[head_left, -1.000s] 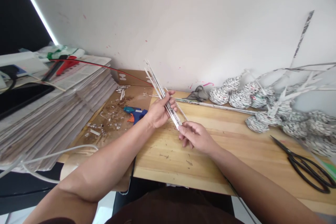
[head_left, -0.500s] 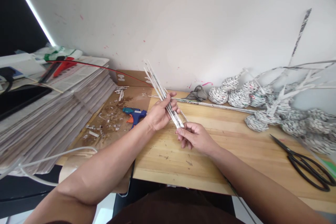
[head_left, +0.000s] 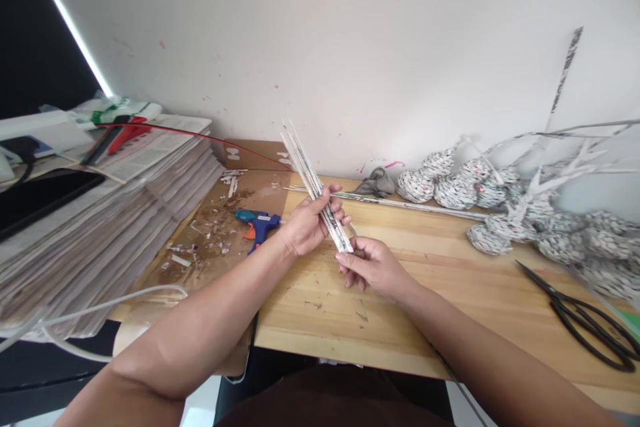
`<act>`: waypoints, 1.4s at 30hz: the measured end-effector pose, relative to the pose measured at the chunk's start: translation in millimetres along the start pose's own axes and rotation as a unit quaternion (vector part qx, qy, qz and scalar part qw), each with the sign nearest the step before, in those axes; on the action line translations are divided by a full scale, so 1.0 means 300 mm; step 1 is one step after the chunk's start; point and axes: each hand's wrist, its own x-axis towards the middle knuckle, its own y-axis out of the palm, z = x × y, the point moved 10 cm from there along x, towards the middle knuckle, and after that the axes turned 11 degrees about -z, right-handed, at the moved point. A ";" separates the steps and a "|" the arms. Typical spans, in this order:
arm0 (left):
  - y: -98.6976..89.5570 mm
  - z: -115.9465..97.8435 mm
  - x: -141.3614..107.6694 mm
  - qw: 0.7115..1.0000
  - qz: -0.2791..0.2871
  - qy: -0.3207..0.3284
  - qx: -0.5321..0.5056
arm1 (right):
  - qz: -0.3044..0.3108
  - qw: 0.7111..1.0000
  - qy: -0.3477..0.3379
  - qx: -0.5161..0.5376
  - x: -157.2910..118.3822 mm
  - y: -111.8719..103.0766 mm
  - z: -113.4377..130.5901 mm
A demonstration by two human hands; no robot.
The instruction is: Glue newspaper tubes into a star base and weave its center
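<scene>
Head view: left hand [head_left: 306,230] grips paper sticks [head_left: 313,180]; right hand [head_left: 373,267] pinches their lower ends.

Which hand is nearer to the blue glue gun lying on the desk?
Left. The left hand grips the bundle of paper sticks just right of the glue gun; the right hand is farther right, at the bundle's lower end.

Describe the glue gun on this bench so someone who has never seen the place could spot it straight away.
Start at the tall stack of newspapers on the left and move right onto the scrap-littered brown board. The glue gun lies there on its side, just left of the left hand. Its blue body, teal nozzle end and orange trigger are the only bright colours among the paper scraps.
</scene>
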 end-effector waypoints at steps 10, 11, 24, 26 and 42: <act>0.032 0.027 -0.024 1.000 0.016 -0.010 0.021 | -0.019 1.000 0.010 -0.010 -0.002 -0.006 0.000; 0.028 0.024 -0.021 1.000 0.013 -0.010 0.020 | -0.015 1.000 0.009 -0.004 -0.002 -0.005 -0.001; 0.019 0.011 -0.018 1.000 -0.003 -0.005 0.018 | -0.006 1.000 -0.006 -0.001 -0.001 0.003 0.004; 0.008 0.003 -0.013 1.000 -0.021 -0.001 0.010 | 0.003 0.999 -0.023 -0.028 -0.001 -0.002 0.016; -0.135 -0.046 0.028 0.984 -0.171 0.015 0.044 | -0.139 0.917 -0.131 -0.351 0.041 -0.206 0.101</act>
